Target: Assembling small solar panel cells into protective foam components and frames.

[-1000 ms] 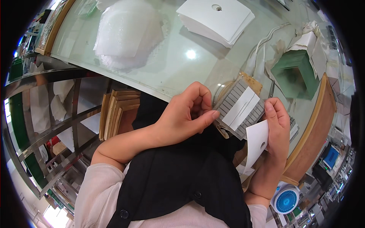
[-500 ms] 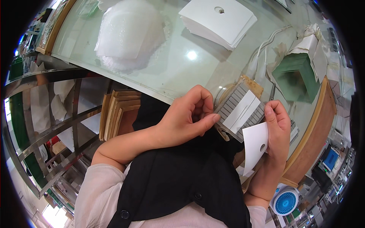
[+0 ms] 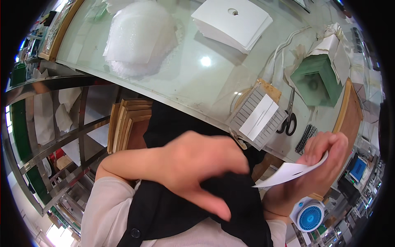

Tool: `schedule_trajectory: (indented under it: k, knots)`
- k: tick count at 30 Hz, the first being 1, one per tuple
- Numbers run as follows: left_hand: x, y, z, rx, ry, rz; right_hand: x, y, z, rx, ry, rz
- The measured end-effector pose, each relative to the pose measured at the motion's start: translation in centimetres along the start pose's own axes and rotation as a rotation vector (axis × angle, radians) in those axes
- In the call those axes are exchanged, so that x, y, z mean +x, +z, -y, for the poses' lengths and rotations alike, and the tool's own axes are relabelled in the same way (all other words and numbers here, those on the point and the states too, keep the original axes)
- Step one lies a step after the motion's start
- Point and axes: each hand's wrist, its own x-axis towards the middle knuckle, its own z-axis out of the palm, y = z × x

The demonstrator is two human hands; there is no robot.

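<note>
My right hand [image 3: 323, 160] grips a white card [image 3: 288, 173] with a hole in it, its fingers curled over the card's end. The card bends and sticks out toward my body, off the table's front edge. My left hand [image 3: 197, 164] hangs in front of my black apron, smeared by motion, thumb and fingers spread with nothing between them. Beyond it, at the table edge, a grey ribbed rack [image 3: 242, 111] carries a white slotted strip [image 3: 260, 117]. Black-handled scissors [image 3: 290, 121] lie just right of the rack.
A stack of white cards [image 3: 234, 18] with a hole lies at the back. Left of it is a pile of translucent sheets [image 3: 142, 37]. Stacked green glass panes [image 3: 314, 82] and a wooden board [image 3: 349, 107] stand at right. A blue fan [image 3: 309, 217] is lower right.
My right hand has moved right and nearer with the card, which is now tilted flatter. My left hand has drawn back from the rack toward my body and spread its fingers. The scissors have come into view.
</note>
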Motion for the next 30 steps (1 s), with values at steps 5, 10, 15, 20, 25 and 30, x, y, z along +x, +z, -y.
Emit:
schedule_trajectory:
  k: [5,10,15,20,25,30]
  knots:
    - [-0.6,1.3,-0.2,0.078,0.107,-0.188,-1.7,-1.7,-2.3,0.228,-0.308,0.303]
    - [-1.8,0.2,-0.5,0.146,-0.063,-0.317,-2.8,-4.0,-2.8,-0.051,-0.477,0.509]
    - [-2.1,-0.4,0.0,0.081,-0.133,-0.248,-1.4,-5.3,-3.0,-0.143,-0.417,0.657]
    - [-1.7,-0.3,0.3,0.11,-0.2,-0.271,-0.2,-4.9,-2.5,0.056,-0.11,0.72]
    - [-1.3,1.0,0.7,-0.346,-0.667,-0.44,2.0,-3.1,-3.1,0.096,0.252,0.653]
    - [-0.3,1.0,2.4,-0.403,-0.774,-0.475,3.4,-2.4,-5.3,0.065,0.315,0.681]
